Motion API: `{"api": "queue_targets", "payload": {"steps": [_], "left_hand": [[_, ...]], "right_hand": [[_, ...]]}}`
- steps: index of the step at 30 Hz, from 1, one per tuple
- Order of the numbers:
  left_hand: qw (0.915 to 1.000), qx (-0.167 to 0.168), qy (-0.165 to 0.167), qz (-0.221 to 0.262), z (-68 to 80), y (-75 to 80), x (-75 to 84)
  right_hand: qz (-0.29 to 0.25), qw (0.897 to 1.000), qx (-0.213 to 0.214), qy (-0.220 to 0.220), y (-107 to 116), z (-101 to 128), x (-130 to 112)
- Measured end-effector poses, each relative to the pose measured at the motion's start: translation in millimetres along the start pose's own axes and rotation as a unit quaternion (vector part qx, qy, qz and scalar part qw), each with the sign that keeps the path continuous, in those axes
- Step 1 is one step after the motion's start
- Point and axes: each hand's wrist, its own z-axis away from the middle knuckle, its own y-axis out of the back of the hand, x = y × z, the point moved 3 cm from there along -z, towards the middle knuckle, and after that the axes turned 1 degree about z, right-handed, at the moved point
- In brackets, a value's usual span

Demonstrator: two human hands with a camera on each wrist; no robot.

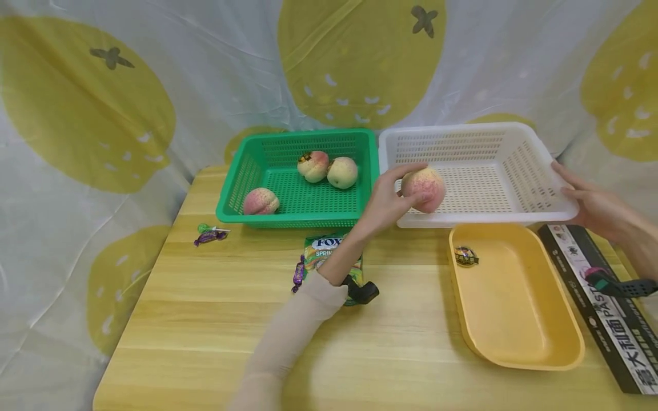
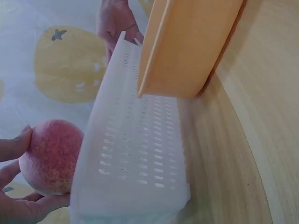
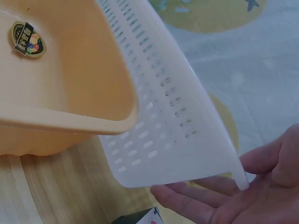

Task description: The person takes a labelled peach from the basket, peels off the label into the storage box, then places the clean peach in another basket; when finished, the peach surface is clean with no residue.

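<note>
A pink and cream peach (image 1: pixel 429 189) is pinched between the thumb and fingers of my left hand (image 1: pixel 386 197), over the left part of the white basket (image 1: pixel 557 216). The left wrist view shows the same peach (image 2: pixel 52 156) beside the basket's rim, fingers around it. At the basket's right end my right hand (image 1: pixel 598 206) grips the rim, and in the right wrist view its thumb lies above the edge with the fingers (image 3: pixel 191 205) underneath. The green basket (image 1: pixel 298 219) on the left holds one peach (image 1: pixel 261 201) in front and two peaches (image 1: pixel 342 173) farther back.
A yellow tub (image 1: pixel 514 302) with a dark label sticker (image 1: pixel 465 256) inside stands before the white basket, beside a long black pasta box (image 1: pixel 598 302). Under my left forearm lies a green candy bag (image 1: pixel 321 246) near a purple wrapped candy (image 1: pixel 298 275). A lollipop (image 1: pixel 203 228) and another candy (image 1: pixel 209 237) lie left.
</note>
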Motion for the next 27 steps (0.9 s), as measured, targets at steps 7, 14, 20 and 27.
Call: {"api": "queue_targets", "payload": {"steps": [7, 14, 20, 27], "left_hand": [[0.9973, 0.010, 0.012, -0.072, -24.3, -22.6, -16.5], [0.9934, -0.024, 0.058, -0.097, -38.9, -37.6, -28.4], [0.9882, -0.062, 0.110, -0.086, -44.2, -41.4, -35.0], [0.9775, -0.087, 0.150, -0.120, -45.0, -44.3, -37.5]], "right_hand": [[0.002, 1.000, 0.005, -0.009, 0, -2, 0], [-0.003, 1.000, 0.007, 0.000, 0, 0, 0], [0.033, 0.999, 0.008, 0.006, -2, 0, 0], [0.013, 1.000, -0.002, 0.021, 0, 0, 2]]}}
